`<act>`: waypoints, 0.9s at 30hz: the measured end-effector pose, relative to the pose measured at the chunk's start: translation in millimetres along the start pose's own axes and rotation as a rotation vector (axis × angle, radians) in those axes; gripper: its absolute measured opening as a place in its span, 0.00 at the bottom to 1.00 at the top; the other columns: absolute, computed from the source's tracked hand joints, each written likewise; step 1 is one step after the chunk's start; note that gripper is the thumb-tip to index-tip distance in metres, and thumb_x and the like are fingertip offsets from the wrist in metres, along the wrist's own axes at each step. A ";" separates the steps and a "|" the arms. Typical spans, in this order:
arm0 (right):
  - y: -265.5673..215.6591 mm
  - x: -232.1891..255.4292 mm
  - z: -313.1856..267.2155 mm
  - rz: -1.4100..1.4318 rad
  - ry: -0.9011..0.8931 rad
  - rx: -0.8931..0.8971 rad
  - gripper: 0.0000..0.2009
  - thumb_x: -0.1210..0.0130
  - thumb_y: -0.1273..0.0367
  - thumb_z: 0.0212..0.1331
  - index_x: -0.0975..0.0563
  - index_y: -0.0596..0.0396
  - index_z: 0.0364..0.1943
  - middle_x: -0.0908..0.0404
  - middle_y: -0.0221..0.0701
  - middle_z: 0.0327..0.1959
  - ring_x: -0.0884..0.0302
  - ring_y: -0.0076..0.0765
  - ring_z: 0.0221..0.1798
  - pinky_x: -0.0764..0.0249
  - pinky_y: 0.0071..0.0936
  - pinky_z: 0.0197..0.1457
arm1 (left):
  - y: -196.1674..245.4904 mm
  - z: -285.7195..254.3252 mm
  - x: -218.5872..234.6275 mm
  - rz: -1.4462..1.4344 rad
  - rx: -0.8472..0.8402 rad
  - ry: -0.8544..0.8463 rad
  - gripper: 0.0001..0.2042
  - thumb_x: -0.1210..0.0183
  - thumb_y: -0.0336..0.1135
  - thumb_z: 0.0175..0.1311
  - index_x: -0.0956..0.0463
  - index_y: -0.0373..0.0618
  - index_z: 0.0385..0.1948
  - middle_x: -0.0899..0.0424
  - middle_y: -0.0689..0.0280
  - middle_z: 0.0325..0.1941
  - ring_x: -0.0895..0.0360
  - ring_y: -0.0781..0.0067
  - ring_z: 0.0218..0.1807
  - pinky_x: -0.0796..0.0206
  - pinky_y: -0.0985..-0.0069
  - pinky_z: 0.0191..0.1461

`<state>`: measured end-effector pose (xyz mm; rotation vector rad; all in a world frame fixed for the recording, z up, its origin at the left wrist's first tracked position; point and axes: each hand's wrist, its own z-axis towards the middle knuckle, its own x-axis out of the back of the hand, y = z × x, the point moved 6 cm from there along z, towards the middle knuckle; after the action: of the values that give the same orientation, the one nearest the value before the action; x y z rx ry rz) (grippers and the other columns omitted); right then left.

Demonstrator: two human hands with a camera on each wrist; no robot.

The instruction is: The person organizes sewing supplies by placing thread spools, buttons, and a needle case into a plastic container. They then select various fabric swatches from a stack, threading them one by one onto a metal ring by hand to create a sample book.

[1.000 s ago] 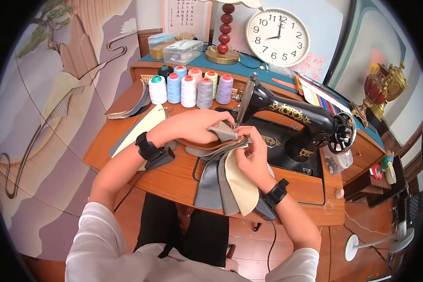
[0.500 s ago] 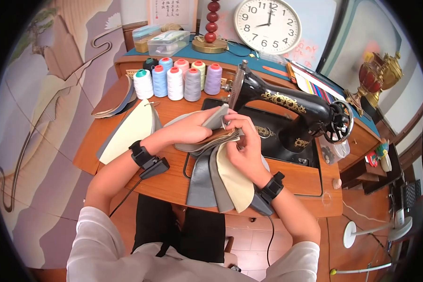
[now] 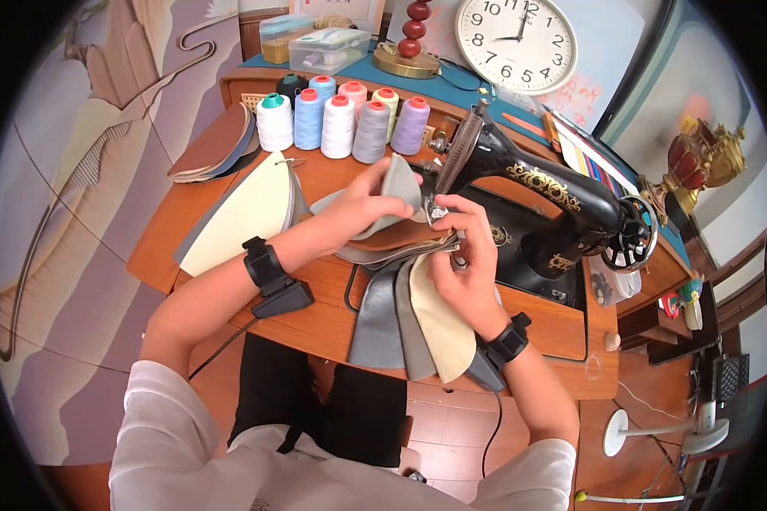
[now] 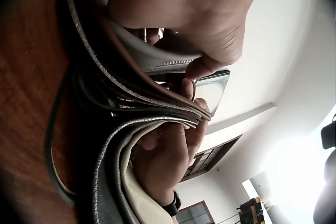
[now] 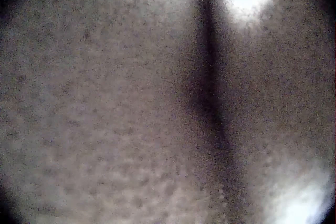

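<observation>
In the head view my left hand (image 3: 349, 220) pinches a grey leather swatch (image 3: 400, 192) and bends it upward beside the sewing machine (image 3: 537, 192). My right hand (image 3: 470, 272) grips the gathered ends of a fanned swatch bundle between thumb and fingers. Below that hand hang a cream swatch (image 3: 439, 319), a grey one and a black swatch (image 3: 378, 315). A brown swatch (image 3: 400, 236) lies under my left hand among other layers. The left wrist view shows the stacked edges curving toward the right hand's fingers (image 4: 197, 124). Blurred, grainy grey material (image 5: 105, 103) fills the right wrist view.
Several thread cones (image 3: 338, 128) stand behind the hands. Another cream-topped swatch set (image 3: 239, 217) lies left of the left forearm, with brown swatches (image 3: 217, 140) behind it. A clock (image 3: 516, 43), a lamp base (image 3: 406, 64) and plastic boxes (image 3: 328, 51) occupy the back shelf.
My left hand has turned the grey swatch from lying low over the bundle to standing upright. The right hand keeps hold of the bundle's ends, with its index finger now raised slightly.
</observation>
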<state>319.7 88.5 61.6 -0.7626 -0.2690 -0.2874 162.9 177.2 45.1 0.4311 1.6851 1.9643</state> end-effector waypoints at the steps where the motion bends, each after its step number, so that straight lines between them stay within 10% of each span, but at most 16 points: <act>1: 2.2 0.2 -0.7 0.014 0.008 -0.029 0.18 0.50 0.86 0.49 0.24 0.56 0.45 0.27 0.37 0.60 0.31 0.16 0.32 0.37 0.18 0.27 | 8.4 -1.4 0.2 -0.009 -0.069 0.015 0.23 0.41 0.29 0.56 0.29 0.44 0.57 0.23 0.63 0.57 0.26 0.73 0.60 0.37 0.74 0.65; 8: -1.1 -0.2 0.1 0.025 0.057 0.069 0.18 0.50 0.86 0.48 0.23 0.55 0.44 0.26 0.37 0.60 0.30 0.17 0.31 0.37 0.18 0.26 | 44.2 -7.7 4.3 0.664 -0.555 0.250 0.12 0.42 0.22 0.55 0.30 0.45 0.40 0.22 0.67 0.51 0.25 0.76 0.55 0.34 0.73 0.60; 11: -3.5 -0.2 0.5 0.038 0.024 0.070 0.18 0.50 0.86 0.48 0.23 0.55 0.43 0.26 0.36 0.60 0.30 0.17 0.31 0.37 0.18 0.26 | 29.3 -2.9 0.5 0.773 -0.302 0.129 0.16 0.38 0.24 0.54 0.27 0.43 0.46 0.21 0.68 0.50 0.24 0.78 0.50 0.32 0.75 0.53; 13: -5.3 0.1 1.1 0.005 -0.006 0.056 0.18 0.50 0.86 0.48 0.23 0.55 0.43 0.26 0.35 0.60 0.29 0.17 0.32 0.37 0.19 0.26 | -3.7 2.2 -9.2 0.146 0.091 -0.121 0.13 0.36 0.25 0.57 0.27 0.47 0.42 0.22 0.73 0.46 0.26 0.83 0.51 0.35 0.79 0.54; 27: -0.8 -3.7 0.1 0.092 -0.052 -0.076 0.19 0.52 0.86 0.46 0.21 0.56 0.42 0.25 0.32 0.60 0.31 0.15 0.29 0.37 0.18 0.27 | -9.4 -3.4 -11.3 -0.332 0.246 -0.293 0.19 0.35 0.28 0.60 0.30 0.51 0.52 0.25 0.77 0.41 0.26 0.91 0.37 0.43 0.89 0.27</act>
<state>315.9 88.6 60.9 -0.8563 -0.2724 -0.1920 171.9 168.9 36.3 0.4677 1.6865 1.3921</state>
